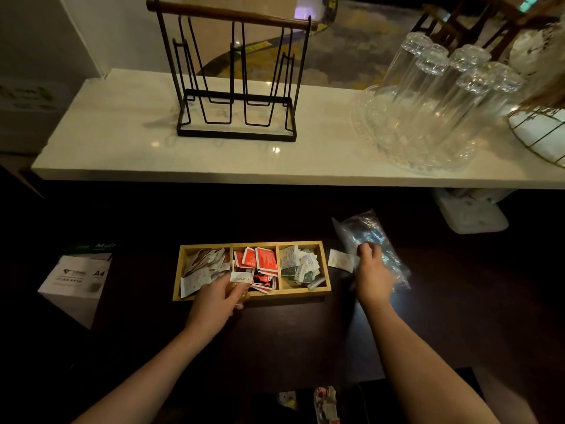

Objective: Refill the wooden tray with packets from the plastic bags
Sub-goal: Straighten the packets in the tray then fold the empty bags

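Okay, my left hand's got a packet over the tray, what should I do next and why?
Probably lower the white packet in your left hand into the wooden tray's left compartment: the packet hangs near the left divider, and that compartment holds similar pale packets, while the middle one holds red. Your right hand is busy gripping the plastic bag.

Wire rack (237, 84), upturned glasses (434, 96) on counter (122, 139); A4 box (78, 280) lwr left.
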The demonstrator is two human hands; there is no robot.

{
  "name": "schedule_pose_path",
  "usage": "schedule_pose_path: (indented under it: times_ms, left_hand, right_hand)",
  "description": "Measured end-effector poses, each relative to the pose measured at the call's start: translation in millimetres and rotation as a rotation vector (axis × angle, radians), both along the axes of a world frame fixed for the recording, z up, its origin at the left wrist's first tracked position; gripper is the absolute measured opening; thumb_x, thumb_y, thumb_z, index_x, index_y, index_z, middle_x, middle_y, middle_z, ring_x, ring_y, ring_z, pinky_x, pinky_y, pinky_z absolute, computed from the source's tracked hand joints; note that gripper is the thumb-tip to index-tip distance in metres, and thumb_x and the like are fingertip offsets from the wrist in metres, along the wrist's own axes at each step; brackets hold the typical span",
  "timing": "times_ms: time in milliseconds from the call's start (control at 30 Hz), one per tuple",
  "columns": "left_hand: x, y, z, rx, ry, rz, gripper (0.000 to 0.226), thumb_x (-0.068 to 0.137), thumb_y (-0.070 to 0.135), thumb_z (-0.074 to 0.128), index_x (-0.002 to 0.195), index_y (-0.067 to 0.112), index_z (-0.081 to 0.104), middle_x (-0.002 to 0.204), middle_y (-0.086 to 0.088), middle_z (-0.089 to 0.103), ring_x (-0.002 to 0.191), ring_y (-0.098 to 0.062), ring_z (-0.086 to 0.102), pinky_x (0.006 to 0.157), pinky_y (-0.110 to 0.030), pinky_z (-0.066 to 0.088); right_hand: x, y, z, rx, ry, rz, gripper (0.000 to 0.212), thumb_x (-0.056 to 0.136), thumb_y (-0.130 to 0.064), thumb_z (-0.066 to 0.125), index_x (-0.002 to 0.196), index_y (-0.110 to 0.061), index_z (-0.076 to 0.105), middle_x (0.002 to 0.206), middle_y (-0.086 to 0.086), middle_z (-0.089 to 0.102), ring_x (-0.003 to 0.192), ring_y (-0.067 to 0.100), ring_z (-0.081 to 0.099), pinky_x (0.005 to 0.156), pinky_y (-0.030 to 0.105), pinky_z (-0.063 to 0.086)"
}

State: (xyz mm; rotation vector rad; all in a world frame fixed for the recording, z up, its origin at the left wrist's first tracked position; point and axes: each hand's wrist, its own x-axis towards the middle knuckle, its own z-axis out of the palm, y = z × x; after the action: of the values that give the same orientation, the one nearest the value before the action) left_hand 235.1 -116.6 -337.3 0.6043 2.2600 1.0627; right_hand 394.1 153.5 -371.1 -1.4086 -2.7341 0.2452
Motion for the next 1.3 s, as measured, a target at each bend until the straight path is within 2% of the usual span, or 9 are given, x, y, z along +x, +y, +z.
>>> schedule_pose_path:
  times_ms: [133,300,433,567,667,767,933,1133,1300]
  left_hand:
    - [0,-2,-3,-0.009,-0.028,0.005,0.007,0.093,0.029,0.051,0.097,0.035,0.053,0.083,0.011,0.069,0.068,-0.006,0.068,0.057,-0.023,0.054]
    - [1,-4,-7,-0.038,-0.059,0.027,0.006,0.093,0.031,0.052,0.094,0.037,0.053,0.081,0.010,0.070,0.066,-0.006,0.068,0.056,-0.023,0.053]
    - [-1,-5,-8,-0.048,-0.081,0.046,0.006,0.093,0.030,0.051,0.095,0.035,0.054,0.083,0.008,0.070,0.067,-0.009,0.068,0.058,-0.025,0.055]
    - [-2,-5,-8,-0.053,-0.084,0.048,0.005,0.093,0.029,0.051,0.096,0.032,0.055,0.083,0.007,0.070,0.067,-0.010,0.068,0.059,-0.026,0.055]
    - [-1,-4,-7,-0.052,-0.101,0.050,0.004,0.094,0.029,0.051,0.093,0.032,0.054,0.083,0.007,0.070,0.067,-0.012,0.069,0.057,-0.025,0.054]
    - [-2,-3,-8,-0.054,-0.157,0.058,0.004,0.094,0.027,0.050,0.096,0.028,0.054,0.086,0.005,0.071,0.068,-0.015,0.069,0.056,-0.026,0.052]
    - [-9,1,-12,-0.065,-0.275,0.059,0.021,0.098,0.022,0.041,0.117,0.018,0.049,0.108,-0.005,0.067,0.074,-0.018,0.070,0.051,-0.025,0.051]
    - [-12,6,-3,0.040,-0.358,0.106,0.022,0.095,0.017,0.049,0.117,0.019,0.051,0.100,0.004,0.062,0.077,-0.019,0.070,0.058,-0.030,0.059]
    - [-2,13,12,0.203,-0.532,0.135,0.023,0.097,0.017,0.046,0.116,0.014,0.058,0.104,-0.010,0.069,0.082,-0.024,0.073,0.063,-0.032,0.061]
  right_hand:
    - [-11,6,3,0.024,-0.062,0.016,0.038,0.080,0.010,0.051,0.114,-0.005,0.042,0.140,0.019,0.038,0.069,0.036,0.063,0.048,0.033,0.036]
    - [-32,6,-8,0.029,-0.341,0.300,0.053,0.090,-0.007,0.051,0.133,-0.033,0.038,0.160,0.009,0.005,0.108,0.035,0.061,0.057,0.035,0.054]
    - [-34,3,-31,0.053,-0.509,0.333,0.055,0.096,-0.003,0.034,0.148,-0.015,0.022,0.160,0.015,-0.005,0.140,0.046,0.026,0.085,0.042,0.057]
    - [-36,-3,-38,0.066,-0.494,0.301,0.049,0.092,0.009,0.038,0.139,-0.004,0.033,0.159,0.020,0.003,0.135,0.049,0.033,0.073,0.037,0.061]
    - [-37,-3,-31,0.052,-0.406,0.242,0.032,0.093,0.001,0.044,0.125,-0.003,0.046,0.144,0.018,0.033,0.105,0.033,0.060,0.068,0.032,0.057]
    - [-34,3,-29,-0.015,-0.251,0.073,0.022,0.094,-0.010,0.051,0.115,-0.009,0.057,0.135,0.009,0.041,0.075,0.017,0.055,0.056,0.027,0.044]
    - [-38,7,-26,-0.274,0.204,-0.060,0.026,0.087,-0.045,0.058,0.094,-0.027,0.075,0.144,0.003,0.045,0.121,0.024,0.052,0.099,0.043,0.044]
    - [-41,-21,11,-0.875,0.860,-0.229,0.021,0.090,-0.020,0.061,0.097,-0.004,0.072,0.141,0.004,0.047,0.121,0.025,0.051,0.099,0.042,0.047]
    - [-55,-102,46,-1.375,0.648,0.039,0.023,0.091,-0.029,0.058,0.101,-0.014,0.072,0.127,0.001,0.060,0.108,0.019,0.060,0.085,0.027,0.046]
